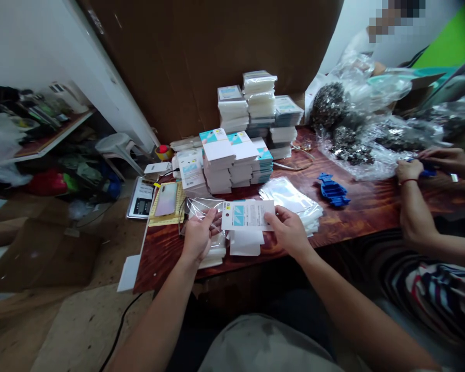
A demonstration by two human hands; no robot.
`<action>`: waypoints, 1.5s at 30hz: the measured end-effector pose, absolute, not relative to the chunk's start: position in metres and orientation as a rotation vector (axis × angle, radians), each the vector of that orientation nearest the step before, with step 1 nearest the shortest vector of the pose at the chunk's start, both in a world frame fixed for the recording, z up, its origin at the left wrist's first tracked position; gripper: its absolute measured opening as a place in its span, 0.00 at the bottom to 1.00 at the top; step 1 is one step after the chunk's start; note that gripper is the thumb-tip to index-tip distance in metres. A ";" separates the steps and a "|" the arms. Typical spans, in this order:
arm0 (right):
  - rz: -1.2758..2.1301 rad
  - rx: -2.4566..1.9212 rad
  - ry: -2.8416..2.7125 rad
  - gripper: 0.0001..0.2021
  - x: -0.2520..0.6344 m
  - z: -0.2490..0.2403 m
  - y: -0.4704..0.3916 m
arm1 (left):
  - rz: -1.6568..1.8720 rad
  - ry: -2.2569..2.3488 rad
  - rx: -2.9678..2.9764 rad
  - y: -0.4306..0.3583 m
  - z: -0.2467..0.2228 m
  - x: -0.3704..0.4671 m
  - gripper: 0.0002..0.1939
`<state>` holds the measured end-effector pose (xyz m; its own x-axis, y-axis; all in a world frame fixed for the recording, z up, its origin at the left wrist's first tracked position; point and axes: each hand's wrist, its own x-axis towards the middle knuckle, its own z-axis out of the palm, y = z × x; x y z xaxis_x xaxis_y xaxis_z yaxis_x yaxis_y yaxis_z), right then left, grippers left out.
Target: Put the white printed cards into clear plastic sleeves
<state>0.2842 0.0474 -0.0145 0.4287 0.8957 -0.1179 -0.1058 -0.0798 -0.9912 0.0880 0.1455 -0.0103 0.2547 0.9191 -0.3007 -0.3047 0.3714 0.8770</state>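
My left hand (200, 235) is closed on a clear plastic bag (201, 206), at the left end of a printed card. Between my hands the card (248, 215) lies level, white with a blue panel and a hole near its left end. My right hand (290, 231) pinches the card's right end between thumb and fingers. Below the card, a white card piece (245, 243) rests on the table. Beneath my left hand lies a pile of clear bags (216, 257). Another pile of filled bags (292, 201) is just beyond my right hand.
Stacks of cards (219, 157) and bagged packs (260, 98) stand at the table's back. A phone (166, 200) lies at left, a blue plastic part (332, 190) at right. Bags of metallic pieces (352, 139) are near another person's hands (411, 170).
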 end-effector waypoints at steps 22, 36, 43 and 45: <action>1.294 -1.194 -0.696 0.18 0.230 -0.017 0.044 | 0.932 0.792 0.715 0.136 -0.003 0.078 0.17; 1.286 -1.030 -0.807 0.26 0.254 -0.025 0.063 | 0.796 0.824 0.913 0.129 -0.003 0.072 0.18; 1.249 -1.184 -0.723 0.20 0.240 -0.027 0.067 | 0.732 0.897 1.122 0.115 -0.005 0.075 0.20; 1.180 -1.224 -0.688 0.21 0.239 -0.026 0.068 | 0.698 0.926 1.175 0.111 -0.003 0.076 0.19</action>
